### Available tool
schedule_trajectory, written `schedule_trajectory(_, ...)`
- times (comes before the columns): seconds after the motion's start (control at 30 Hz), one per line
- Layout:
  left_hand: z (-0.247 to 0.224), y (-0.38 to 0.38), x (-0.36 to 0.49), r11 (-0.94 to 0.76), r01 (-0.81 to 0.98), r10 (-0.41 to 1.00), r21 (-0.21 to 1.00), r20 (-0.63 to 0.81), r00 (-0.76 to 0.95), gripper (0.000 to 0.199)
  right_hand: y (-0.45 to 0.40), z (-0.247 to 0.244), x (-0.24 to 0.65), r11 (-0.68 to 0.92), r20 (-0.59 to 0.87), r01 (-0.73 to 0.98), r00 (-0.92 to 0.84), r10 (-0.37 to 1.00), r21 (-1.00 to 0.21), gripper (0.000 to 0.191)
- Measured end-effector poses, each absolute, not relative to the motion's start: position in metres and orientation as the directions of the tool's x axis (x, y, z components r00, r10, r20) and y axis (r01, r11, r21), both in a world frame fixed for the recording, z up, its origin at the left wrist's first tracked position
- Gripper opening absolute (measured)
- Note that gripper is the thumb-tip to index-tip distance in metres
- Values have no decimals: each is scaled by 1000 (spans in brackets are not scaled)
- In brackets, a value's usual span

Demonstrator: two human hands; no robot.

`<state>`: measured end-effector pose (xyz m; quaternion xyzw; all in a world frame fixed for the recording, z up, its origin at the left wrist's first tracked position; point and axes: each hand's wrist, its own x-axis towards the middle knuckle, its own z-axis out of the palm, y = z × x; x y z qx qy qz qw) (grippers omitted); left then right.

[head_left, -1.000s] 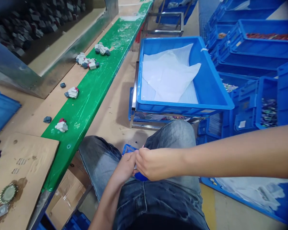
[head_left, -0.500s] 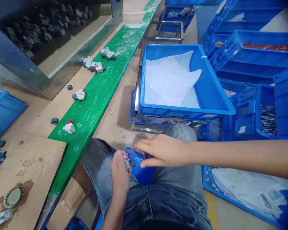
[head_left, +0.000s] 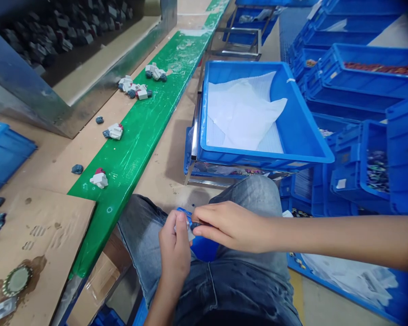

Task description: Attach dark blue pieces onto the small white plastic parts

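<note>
Above my lap, my left hand [head_left: 174, 246] is closed round a small white plastic toy part [head_left: 191, 234], mostly covered by the fingers. My right hand [head_left: 229, 226] comes in from the right and pinches a dark grey piece [head_left: 195, 226] at the end of that white part. The two hands almost touch. Below them, between my thighs, sits a blue container [head_left: 206, 250], partly hidden by the hands. Similar white parts with dark ends, such as a white toy part [head_left: 114, 131], lie along the green strip [head_left: 136, 149] to the left.
A large blue bin [head_left: 309, 122] with white sheets stands on a metal rack ahead. Stacked blue crates [head_left: 363, 95] fill the right side. Cardboard [head_left: 54, 226] with a round bottle-cap-like object [head_left: 17, 280] lies at left. Behind the strip, a metal-framed opening [head_left: 119, 81] holds many parts.
My right hand has moved left and closed its fingers on the dark piece; before, it hovered open beside it. My left hand has shifted slightly right, still gripping the white part.
</note>
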<state>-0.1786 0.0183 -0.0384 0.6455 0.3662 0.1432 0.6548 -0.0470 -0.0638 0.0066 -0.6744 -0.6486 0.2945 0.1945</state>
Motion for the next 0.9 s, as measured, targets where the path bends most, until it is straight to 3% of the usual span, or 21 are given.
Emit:
schedule_trajectory(0.17, -39, 18, -182, 35, 273, 708, 961, -217, 673, 41, -56, 10, -55, -328, -324, 495, 98, 941, -804, 31)
schedule_trajectory(0.3, -40, 18, -181, 41, 269, 723, 962, -214, 657, 42, -55, 7, -57, -405, -387, 318, 120, 914, -857, 36)
schedule_trajectory(0.43, -38, 17, -179, 75, 265, 709, 961, -239, 664, 42, -61, 5, -56, -234, -221, 489, 86, 972, -840, 30)
schedule_trajectory(0.57, -30, 14, -178, -36, 266, 705, 963, -164, 690, 41, -70, 3, -59, -18, -17, 649, 8, 1000, -761, 30)
schedule_trajectory(0.67, -26, 10, -179, -109, 264, 722, 958, -106, 684, 39, -73, 1, -64, 1, 31, 627, 37, 999, -779, 36)
schedule_trajectory(0.9, -29, 2, -179, -133, 243, 766, 961, -56, 640, 38, -76, 2, -69, -57, -17, 416, 98, 995, -907, 30)
